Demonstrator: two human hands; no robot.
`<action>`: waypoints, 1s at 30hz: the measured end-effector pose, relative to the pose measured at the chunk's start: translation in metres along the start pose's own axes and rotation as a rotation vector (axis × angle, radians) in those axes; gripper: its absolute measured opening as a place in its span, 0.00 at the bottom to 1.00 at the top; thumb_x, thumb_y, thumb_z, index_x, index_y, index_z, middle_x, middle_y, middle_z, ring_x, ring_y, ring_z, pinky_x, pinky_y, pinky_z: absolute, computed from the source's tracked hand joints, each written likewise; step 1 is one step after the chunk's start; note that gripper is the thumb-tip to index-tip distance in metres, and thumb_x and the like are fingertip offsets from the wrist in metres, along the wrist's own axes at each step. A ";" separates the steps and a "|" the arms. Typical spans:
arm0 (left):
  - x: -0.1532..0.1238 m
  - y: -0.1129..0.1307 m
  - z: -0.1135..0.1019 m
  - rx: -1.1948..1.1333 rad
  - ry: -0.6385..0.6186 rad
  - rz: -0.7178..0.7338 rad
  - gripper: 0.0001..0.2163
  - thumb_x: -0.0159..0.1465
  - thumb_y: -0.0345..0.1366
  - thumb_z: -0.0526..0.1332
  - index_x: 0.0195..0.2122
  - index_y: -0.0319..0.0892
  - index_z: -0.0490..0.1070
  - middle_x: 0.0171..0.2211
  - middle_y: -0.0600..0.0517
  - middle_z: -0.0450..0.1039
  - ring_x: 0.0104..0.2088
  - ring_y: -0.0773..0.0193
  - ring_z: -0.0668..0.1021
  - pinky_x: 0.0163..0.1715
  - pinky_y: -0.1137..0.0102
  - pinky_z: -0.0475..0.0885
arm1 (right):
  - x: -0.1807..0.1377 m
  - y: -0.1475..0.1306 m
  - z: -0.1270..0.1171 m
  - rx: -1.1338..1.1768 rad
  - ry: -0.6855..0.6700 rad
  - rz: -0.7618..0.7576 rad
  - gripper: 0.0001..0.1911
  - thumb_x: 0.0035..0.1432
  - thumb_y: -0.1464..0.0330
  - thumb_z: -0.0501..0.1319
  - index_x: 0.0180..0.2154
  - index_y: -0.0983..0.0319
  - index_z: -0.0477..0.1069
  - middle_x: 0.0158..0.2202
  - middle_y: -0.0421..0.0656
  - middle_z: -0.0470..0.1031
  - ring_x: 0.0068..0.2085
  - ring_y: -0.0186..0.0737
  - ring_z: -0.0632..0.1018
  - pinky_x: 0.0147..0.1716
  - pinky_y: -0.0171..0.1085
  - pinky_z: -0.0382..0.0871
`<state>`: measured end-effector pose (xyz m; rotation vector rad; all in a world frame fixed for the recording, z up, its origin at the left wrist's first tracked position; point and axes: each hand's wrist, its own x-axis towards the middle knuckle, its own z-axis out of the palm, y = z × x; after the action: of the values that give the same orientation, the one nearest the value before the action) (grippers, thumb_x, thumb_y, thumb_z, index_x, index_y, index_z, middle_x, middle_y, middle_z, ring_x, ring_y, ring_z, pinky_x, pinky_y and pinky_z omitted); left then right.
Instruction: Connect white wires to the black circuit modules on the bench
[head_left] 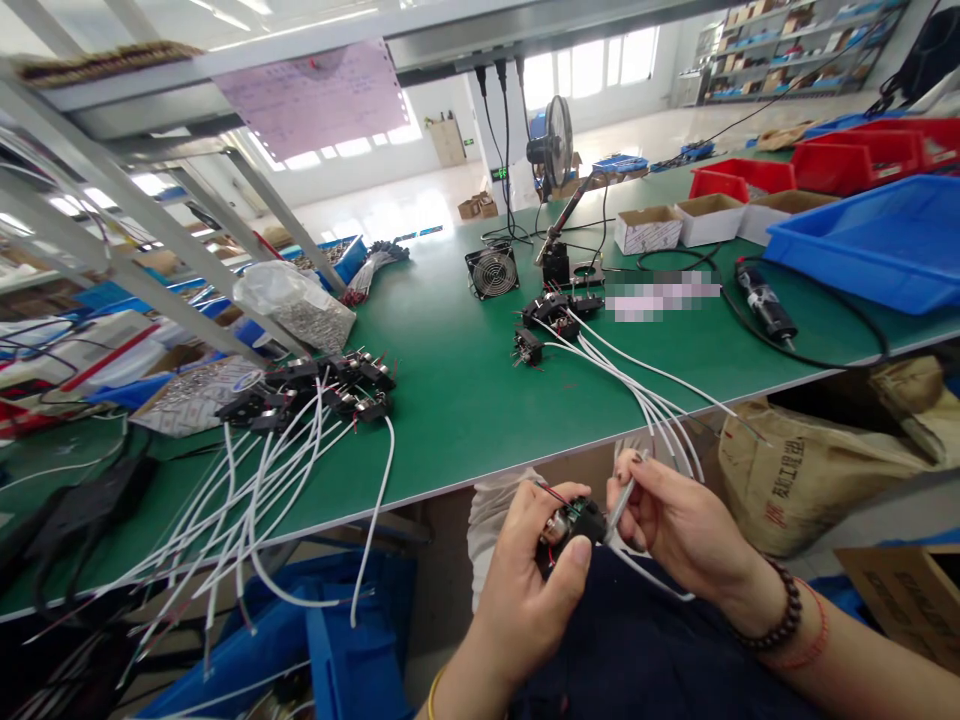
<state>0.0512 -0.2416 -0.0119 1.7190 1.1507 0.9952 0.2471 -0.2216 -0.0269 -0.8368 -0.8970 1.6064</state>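
Observation:
My left hand [536, 575] is closed around a small black plastic part [591, 520] with a silvery metal piece and thin red and green wires. Pinched in my right hand [686, 515] is a slim silver tool that looks like tweezers [624, 502], its lower end right beside the black part. A white cable [652, 572] runs off from the part beneath my right hand. Both hands are in front of the table's near edge, over my lap. My fingers cover some of the black part.
On the green table [450, 400] lie a left pile of similar black parts [330, 385] and a smaller pile [555, 315], cables overhanging the edge. Behind stand a square fan [492, 272] and soldering iron [562, 225]. An electric screwdriver [765, 305] and blue tray [877, 245] sit right.

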 end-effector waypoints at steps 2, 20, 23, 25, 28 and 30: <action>0.001 0.001 0.000 -0.014 -0.004 0.002 0.17 0.72 0.45 0.61 0.57 0.46 0.77 0.52 0.45 0.78 0.54 0.51 0.79 0.52 0.61 0.74 | 0.004 0.002 -0.001 0.128 0.011 0.096 0.26 0.63 0.45 0.72 0.34 0.59 0.69 0.24 0.39 0.73 0.22 0.35 0.72 0.20 0.29 0.66; 0.002 -0.004 0.002 0.049 0.045 -0.065 0.17 0.73 0.46 0.60 0.56 0.45 0.77 0.54 0.44 0.78 0.56 0.49 0.79 0.56 0.57 0.74 | -0.008 -0.009 0.002 -0.457 -0.050 -0.485 0.17 0.81 0.56 0.55 0.39 0.57 0.70 0.31 0.41 0.77 0.28 0.40 0.77 0.28 0.35 0.72; 0.002 -0.004 0.002 -0.045 0.003 0.002 0.18 0.73 0.48 0.60 0.57 0.45 0.77 0.55 0.45 0.78 0.56 0.49 0.78 0.55 0.59 0.74 | 0.005 -0.001 -0.004 0.031 -0.034 -0.104 0.22 0.74 0.49 0.63 0.35 0.58 0.69 0.26 0.39 0.76 0.22 0.36 0.74 0.20 0.30 0.68; 0.002 -0.005 0.002 -0.085 -0.003 0.007 0.18 0.73 0.48 0.60 0.57 0.45 0.77 0.54 0.45 0.78 0.55 0.50 0.79 0.55 0.60 0.74 | 0.008 0.002 -0.006 0.119 -0.049 -0.034 0.23 0.71 0.47 0.67 0.35 0.59 0.70 0.25 0.39 0.76 0.22 0.35 0.73 0.20 0.28 0.67; 0.002 -0.006 0.003 -0.078 0.015 -0.027 0.17 0.73 0.46 0.59 0.56 0.45 0.77 0.54 0.45 0.78 0.56 0.50 0.78 0.56 0.59 0.73 | 0.001 -0.002 -0.006 0.001 -0.020 -0.186 0.21 0.76 0.50 0.63 0.36 0.58 0.71 0.28 0.39 0.77 0.26 0.35 0.76 0.25 0.29 0.72; 0.002 -0.005 0.003 -0.036 0.038 -0.048 0.16 0.73 0.45 0.59 0.56 0.44 0.77 0.54 0.45 0.78 0.55 0.50 0.78 0.55 0.59 0.73 | -0.006 -0.008 -0.005 -0.147 0.003 -0.349 0.18 0.80 0.54 0.58 0.39 0.57 0.71 0.30 0.39 0.77 0.29 0.36 0.77 0.30 0.30 0.73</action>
<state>0.0529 -0.2396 -0.0169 1.6427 1.1865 1.0174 0.2562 -0.2262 -0.0221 -0.7353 -1.1034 1.2474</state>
